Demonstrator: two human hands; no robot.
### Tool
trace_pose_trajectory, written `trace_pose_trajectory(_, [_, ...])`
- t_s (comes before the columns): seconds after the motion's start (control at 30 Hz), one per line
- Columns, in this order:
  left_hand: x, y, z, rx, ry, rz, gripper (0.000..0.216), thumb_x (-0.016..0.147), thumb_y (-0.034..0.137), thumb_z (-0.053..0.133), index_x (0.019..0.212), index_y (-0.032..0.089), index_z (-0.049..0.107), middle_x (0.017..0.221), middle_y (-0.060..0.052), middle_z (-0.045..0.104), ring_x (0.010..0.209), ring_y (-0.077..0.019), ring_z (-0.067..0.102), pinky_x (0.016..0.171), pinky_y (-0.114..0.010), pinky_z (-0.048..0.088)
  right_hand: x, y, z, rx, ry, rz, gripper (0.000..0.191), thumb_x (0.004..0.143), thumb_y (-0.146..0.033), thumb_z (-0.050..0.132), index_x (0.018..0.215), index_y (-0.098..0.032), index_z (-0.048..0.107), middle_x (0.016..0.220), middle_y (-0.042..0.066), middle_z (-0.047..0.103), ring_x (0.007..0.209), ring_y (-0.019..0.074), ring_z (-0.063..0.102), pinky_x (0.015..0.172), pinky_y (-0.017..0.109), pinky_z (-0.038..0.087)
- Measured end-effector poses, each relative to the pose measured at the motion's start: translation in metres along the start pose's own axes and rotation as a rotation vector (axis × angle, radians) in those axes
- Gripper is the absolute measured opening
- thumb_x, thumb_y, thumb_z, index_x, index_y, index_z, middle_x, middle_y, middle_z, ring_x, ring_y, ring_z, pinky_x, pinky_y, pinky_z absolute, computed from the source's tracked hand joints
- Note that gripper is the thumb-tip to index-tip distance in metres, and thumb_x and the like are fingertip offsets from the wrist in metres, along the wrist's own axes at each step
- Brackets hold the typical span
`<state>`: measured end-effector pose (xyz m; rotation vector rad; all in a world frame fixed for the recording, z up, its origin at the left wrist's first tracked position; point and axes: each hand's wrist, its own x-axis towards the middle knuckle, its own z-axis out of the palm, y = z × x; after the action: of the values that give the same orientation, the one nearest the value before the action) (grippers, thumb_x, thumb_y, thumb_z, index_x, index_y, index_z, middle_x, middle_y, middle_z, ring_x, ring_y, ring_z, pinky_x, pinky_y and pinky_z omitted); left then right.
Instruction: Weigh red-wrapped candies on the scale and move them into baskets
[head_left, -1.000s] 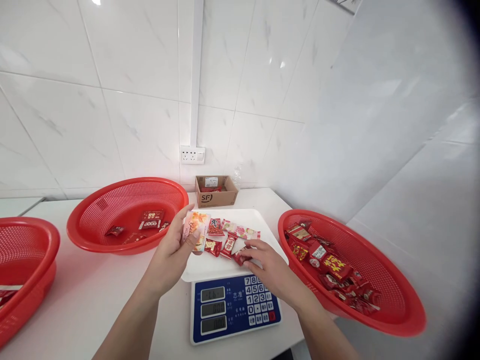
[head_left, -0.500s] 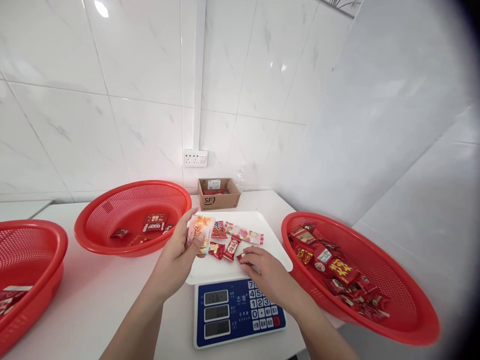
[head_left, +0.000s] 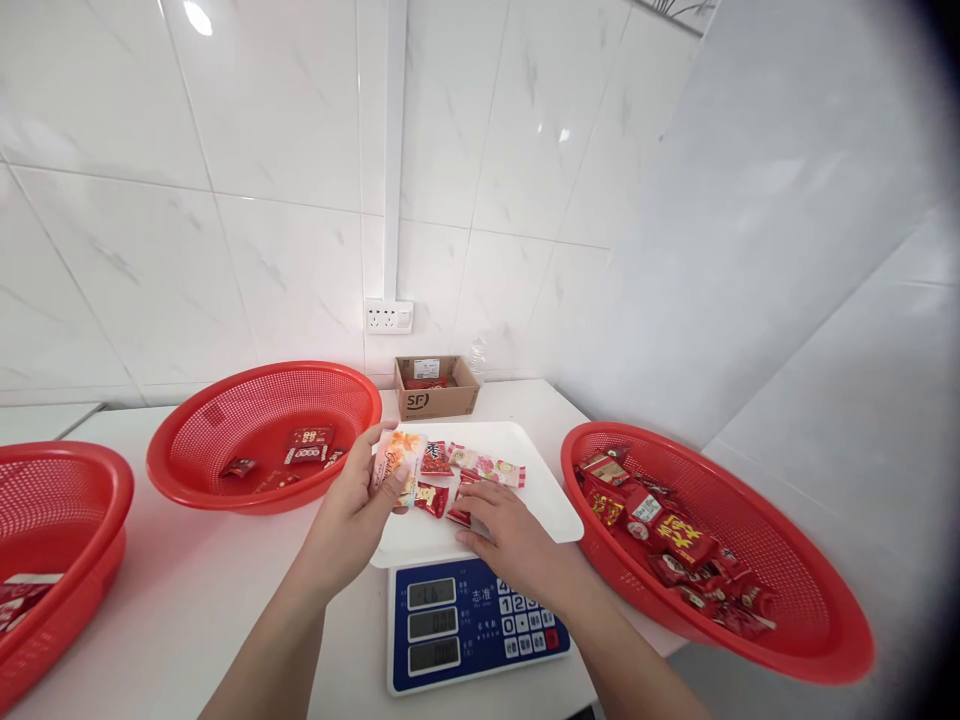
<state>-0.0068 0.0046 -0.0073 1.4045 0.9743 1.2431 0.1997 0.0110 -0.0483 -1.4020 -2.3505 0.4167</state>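
Wall point(head_left: 285, 250): white veined tiles are seen, with a socket point(head_left: 390, 317) fixed low.
Tabletop point(head_left: 195, 600): white; its far edge is set close to the wall.
Right basket point(head_left: 821, 600): red and perforated; a heap of mostly red wrapped snacks point(head_left: 682, 540) is held in it, large yellow characters being printed on one.
Middle basket point(head_left: 225, 390): also red; a few red packets are scattered over its bottom.
Left basket point(head_left: 97, 470): cut off by the edge of the view; red packaging is partly seen inside.
Scale point(head_left: 480, 675): its blue panel is fitted with three displays; the keypad is partly hidden.
White tray point(head_left: 540, 515): set behind the panel; small packets are spread on it.
Cardboard box point(head_left: 439, 402): placed behind the tray; red packets are contained in it.
Right hand point(head_left: 510, 535): shifted left compared with half a second ago; whether anything is gripped cannot be told.
Left hand point(head_left: 349, 515): the grip is closed on the pastel packet point(head_left: 397, 465), which is held above the tray's left side, as before.
Pink-and-white packet point(head_left: 495, 467): laid toward the tray's back.
Upright red packet point(head_left: 459, 502): now mostly covered by the right fingers; half a second ago it was left uncovered.
Dark-lettered red packet point(head_left: 435, 459): laid just beside the pastel one.
Gold-marked red packet point(head_left: 431, 499): laid nearer the panel.
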Motion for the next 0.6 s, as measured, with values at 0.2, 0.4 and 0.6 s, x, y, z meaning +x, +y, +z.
trace_pose_trajectory(0.2, [-0.0006,0.0051,0.0008,0.023,-0.011,-0.03,0.063,0.084,0.043,0.051,0.138,0.028,0.023,0.123,-0.008,0.053,0.099,-0.0224,0.058,0.073,-0.034,0.053,-0.002,-0.002,-0.0026,0.028,0.026,0.026,0.027,0.077,-0.009,0.052,0.1,-0.02,0.058,0.109,0.006,0.059,0.103,0.0207,0.053,0.09,0.035,0.042])
trace_pose_trajectory(0.4, [-0.0011,0.0066,0.0015,0.04,-0.014,-0.038,0.063,0.085,0.041,0.051,0.139,0.027,0.023,0.123,-0.009,0.052,0.102,-0.0239,0.057,0.074,-0.035,0.053,-0.0036,-0.0038,-0.0032,0.079,0.048,0.084,0.027,0.08,-0.01,0.046,0.102,-0.022,0.056,0.107,0.005,0.06,0.097,0.0187,0.056,0.083,0.032,0.044])
trace_pose_trajectory(0.6, [-0.0005,0.0007,0.0012,0.058,-0.009,-0.011,0.061,0.085,0.041,0.051,0.139,0.028,0.025,0.121,-0.009,0.053,0.1,-0.0229,0.057,0.072,-0.034,0.053,-0.0091,-0.0015,-0.0065,0.094,0.084,0.043,0.021,0.086,-0.027,0.049,0.103,-0.024,0.061,0.11,0.004,0.063,0.104,0.0207,0.055,0.09,0.036,0.042])
